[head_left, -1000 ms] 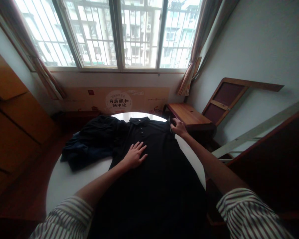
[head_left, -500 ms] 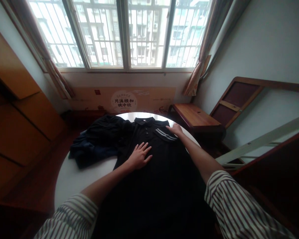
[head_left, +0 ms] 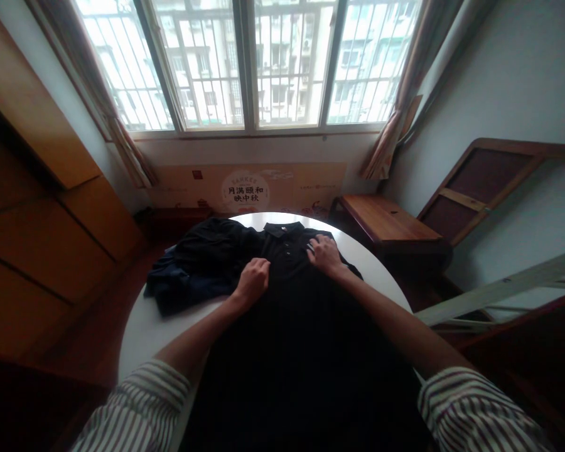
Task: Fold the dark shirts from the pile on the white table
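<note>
A black polo shirt (head_left: 301,339) lies spread face up on the round white table (head_left: 145,342), its collar toward the window and its buttoned placket showing. My left hand (head_left: 254,279) is closed at the shirt's left side, the fingers curled with the fabric at their tips. On the right side of the chest rests my right hand (head_left: 326,254), fingers bent and somewhat apart, partly covering the pale stripes. Left of the shirt sits a heap of dark clothes (head_left: 188,270), black and navy, touching or close to its left sleeve.
Beyond the table stand a low wooden bench (head_left: 390,220) and a barred window (head_left: 263,69). Wooden cabinets (head_left: 23,251) line the left side. A framed wooden panel (head_left: 475,188) leans on the right wall, with a pale ladder-like frame (head_left: 503,282) nearer.
My right hand has moved inward from the shirt's right sleeve onto the chest. My left hand, flat before, has shifted to the shirt's left side and curled. The view has turned slightly left.
</note>
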A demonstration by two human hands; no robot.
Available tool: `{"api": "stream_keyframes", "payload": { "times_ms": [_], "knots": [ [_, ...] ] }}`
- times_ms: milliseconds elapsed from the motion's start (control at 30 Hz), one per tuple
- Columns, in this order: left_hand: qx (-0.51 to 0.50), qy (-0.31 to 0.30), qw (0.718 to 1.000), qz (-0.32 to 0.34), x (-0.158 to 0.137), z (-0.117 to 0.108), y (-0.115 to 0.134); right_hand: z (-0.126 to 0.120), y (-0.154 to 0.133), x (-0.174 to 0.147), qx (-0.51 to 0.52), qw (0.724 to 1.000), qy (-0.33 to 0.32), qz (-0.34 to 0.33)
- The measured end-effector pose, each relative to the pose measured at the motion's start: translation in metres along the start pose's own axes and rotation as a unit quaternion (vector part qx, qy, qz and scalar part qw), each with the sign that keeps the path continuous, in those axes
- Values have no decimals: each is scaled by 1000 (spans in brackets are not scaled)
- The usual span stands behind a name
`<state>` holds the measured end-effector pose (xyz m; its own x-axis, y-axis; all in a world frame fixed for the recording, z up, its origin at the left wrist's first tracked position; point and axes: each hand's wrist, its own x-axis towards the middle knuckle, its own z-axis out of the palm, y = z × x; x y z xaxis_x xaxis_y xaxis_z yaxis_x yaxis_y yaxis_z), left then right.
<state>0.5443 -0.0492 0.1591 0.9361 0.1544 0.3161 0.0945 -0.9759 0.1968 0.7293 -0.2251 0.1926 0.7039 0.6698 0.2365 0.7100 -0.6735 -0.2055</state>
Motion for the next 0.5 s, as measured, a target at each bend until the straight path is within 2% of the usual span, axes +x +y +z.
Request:
{"api": "stream_keyframes", "payload": {
  "times_ms": [100, 233, 300, 400, 500],
  "knots": [
    [87, -40, 994, -48, 12, -22, -34, 11, -50, -46, 29, 989, -51, -139],
    [83, -105, 990, -40, 18, -38, -60, 18, -104, -110, 92, 938, -115, -313],
    [67, -93, 992, -53, 19, -39, -63, 15, -122, -133, 123, 913, -157, -355],
    [60, -53, 993, -92, 22, -36, -61, 11, -137, -153, 157, 882, -224, -384],
    [49, -26, 990, -132, 27, -36, -60, 10, -145, -165, 178, 864, -248, -400]
  ]
}}
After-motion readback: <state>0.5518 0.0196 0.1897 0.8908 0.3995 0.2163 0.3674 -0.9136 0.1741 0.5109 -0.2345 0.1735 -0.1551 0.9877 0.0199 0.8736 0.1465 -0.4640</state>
